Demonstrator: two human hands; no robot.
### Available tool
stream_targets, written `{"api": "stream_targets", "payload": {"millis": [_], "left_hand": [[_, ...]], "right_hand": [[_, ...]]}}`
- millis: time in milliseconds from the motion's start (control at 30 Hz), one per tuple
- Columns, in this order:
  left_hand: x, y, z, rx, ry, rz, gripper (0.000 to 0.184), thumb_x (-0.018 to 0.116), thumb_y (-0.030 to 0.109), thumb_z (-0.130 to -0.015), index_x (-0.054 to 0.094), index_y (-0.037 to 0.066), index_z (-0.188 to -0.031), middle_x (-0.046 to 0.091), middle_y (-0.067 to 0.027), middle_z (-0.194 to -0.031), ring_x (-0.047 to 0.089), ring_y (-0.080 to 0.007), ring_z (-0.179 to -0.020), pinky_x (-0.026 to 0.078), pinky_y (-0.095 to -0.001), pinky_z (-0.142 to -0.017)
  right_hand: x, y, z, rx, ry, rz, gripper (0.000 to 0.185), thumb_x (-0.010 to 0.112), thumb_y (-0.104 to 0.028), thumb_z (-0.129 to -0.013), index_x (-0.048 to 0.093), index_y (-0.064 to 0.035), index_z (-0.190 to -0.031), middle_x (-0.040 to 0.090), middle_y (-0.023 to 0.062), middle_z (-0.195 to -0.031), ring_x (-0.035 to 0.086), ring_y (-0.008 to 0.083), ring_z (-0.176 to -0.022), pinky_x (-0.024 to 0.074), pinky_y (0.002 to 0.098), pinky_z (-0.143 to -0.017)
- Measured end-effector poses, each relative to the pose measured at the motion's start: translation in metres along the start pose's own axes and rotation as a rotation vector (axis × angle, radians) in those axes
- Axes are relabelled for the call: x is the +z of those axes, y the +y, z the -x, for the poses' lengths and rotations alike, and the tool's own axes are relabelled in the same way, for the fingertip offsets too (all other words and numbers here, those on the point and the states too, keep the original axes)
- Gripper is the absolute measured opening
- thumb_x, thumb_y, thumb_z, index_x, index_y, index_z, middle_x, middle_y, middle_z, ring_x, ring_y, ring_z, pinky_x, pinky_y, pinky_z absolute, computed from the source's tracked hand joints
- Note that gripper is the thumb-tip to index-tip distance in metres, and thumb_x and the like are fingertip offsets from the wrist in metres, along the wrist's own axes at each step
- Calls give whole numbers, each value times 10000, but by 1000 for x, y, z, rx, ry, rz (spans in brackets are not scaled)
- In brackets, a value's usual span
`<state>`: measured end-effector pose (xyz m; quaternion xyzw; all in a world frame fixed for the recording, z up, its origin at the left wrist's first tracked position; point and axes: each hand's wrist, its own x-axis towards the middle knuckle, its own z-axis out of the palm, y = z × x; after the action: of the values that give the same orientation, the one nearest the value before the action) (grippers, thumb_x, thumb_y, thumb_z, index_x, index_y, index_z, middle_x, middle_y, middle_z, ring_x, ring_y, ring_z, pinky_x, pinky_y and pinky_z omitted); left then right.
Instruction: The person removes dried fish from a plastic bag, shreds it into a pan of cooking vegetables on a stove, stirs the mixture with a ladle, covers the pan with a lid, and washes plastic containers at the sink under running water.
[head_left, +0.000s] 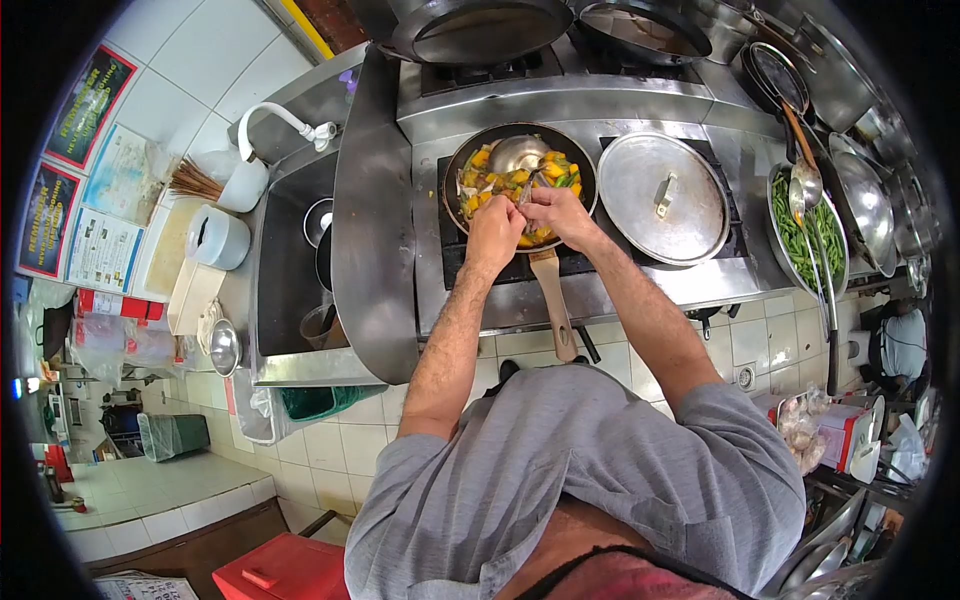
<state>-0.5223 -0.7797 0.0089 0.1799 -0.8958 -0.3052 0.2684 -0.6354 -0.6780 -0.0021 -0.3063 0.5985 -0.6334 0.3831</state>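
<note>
Both hands are close together over the near part of a dark frying pan on the stove. My left hand has its fingers pressed together. My right hand is closed beside it, its fingertips nearly meeting the left ones. What the fingers hold is too small to make out. Orange chunks, green pieces and pale bits of food fill the pan. A metal ladle rests its bowl in the food. The pan's beige handle points toward my body.
A round metal lid lies right of the pan. Farther right, a bowl of green beans has long utensils across it. Left are a metal partition and a sink. Large pans stand behind.
</note>
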Motion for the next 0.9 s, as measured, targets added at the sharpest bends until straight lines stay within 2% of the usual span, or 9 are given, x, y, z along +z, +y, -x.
{"api": "stream_targets", "payload": {"millis": [100, 400, 500, 567, 667, 733, 800, 900], "left_hand": [[-2, -3, 2, -41, -60, 58, 120, 597, 76, -756, 551, -33, -778, 601, -155, -714, 591, -276, -659, 464, -359, -626], [-4, -8, 8, -147, -161, 191, 162, 605, 115, -767, 580, -30, -834, 621, -117, -737, 598, -194, -679, 471, -306, -646], [-7, -14, 7, -210, -198, 270, 173, 601, 124, -776, 590, -27, -858, 627, -105, -751, 594, -173, -685, 471, -295, -654], [-6, -17, 8, -230, -207, 291, 177, 599, 129, -781, 594, -26, -867, 630, -100, -759, 591, -164, -688, 471, -291, -658], [-5, -16, 8, -205, -186, 265, 171, 595, 129, -787, 593, -24, -863, 627, -105, -759, 594, -175, -690, 470, -295, -657], [-3, -14, 8, -110, -89, 199, 161, 586, 115, -788, 581, -28, -862, 615, -118, -783, 595, -199, -708, 470, -307, -666], [-3, -12, 9, -56, -51, 161, 158, 582, 106, -788, 572, -32, -863, 607, -125, -796, 594, -213, -721, 470, -314, -674], [-4, -6, 11, 15, -26, 122, 151, 576, 90, -784, 557, -36, -864, 593, -139, -818, 590, -235, -739, 469, -325, -688]], "right_hand": [[-6, 10, -1, 28, -37, 44, 158, 571, -50, -799, 615, 40, -920, 601, 32, -808, 541, 94, -713, 437, 230, -664], [-7, 20, 2, 85, -13, -108, 223, 547, -7, -780, 599, 47, -990, 619, 58, -868, 584, 118, -778, 469, 251, -710], [-4, 15, 8, 154, 15, -288, 194, 582, -36, -765, 617, 26, -945, 610, 35, -803, 560, 103, -706, 441, 223, -636], [-6, 22, 6, 149, 7, -288, 203, 581, -40, -773, 609, 27, -962, 611, 38, -817, 567, 106, -715, 452, 223, -649], [3, 19, 7, 114, 37, -261, 215, 583, -51, -779, 597, 34, -976, 611, 48, -825, 576, 109, -715, 478, 228, -650], [5, 12, 9, 85, 79, -233, 219, 586, -57, -777, 592, 40, -973, 609, 55, -820, 579, 111, -706, 491, 234, -639], [5, 8, 9, 157, 141, -15, 199, 591, -65, -765, 588, 44, -931, 605, 67, -802, 584, 119, -679, 507, 251, -591], [5, 15, 7, 118, 153, -30, 181, 596, -73, -755, 580, 46, -892, 602, 72, -782, 585, 125, -657, 505, 252, -553]]}}
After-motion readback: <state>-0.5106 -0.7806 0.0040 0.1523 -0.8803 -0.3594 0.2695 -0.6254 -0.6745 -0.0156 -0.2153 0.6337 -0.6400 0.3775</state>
